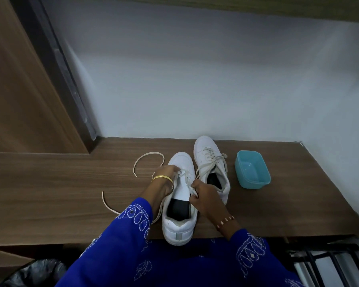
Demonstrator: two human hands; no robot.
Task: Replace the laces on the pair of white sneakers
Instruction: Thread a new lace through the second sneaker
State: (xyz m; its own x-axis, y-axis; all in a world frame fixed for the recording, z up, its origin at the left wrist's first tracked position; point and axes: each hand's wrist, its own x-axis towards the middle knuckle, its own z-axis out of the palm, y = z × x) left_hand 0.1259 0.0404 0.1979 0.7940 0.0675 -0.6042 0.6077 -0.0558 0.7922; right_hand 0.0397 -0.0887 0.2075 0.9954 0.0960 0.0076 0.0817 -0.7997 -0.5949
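Wood-grain desk (50, 183) against a pale wall, and I am looking down at a pair of white sneakers.

Nearest me stands one sneaker (179, 204), heel at the desk's front edge, toe pointing away; I see my left hand (166, 172) curled at the lace (184, 175) by its upper eyelets, and my right hand (203, 198) pinching a lace end at the tongue's right side, though the fingertips blur into the lace there. Just beside it on the right sits the other sneaker (212, 162), laced and a little farther back. A loose lace (145, 157) curls on the desk to the left. A teal tub (252, 169) stands right of the shoes, apart from them.
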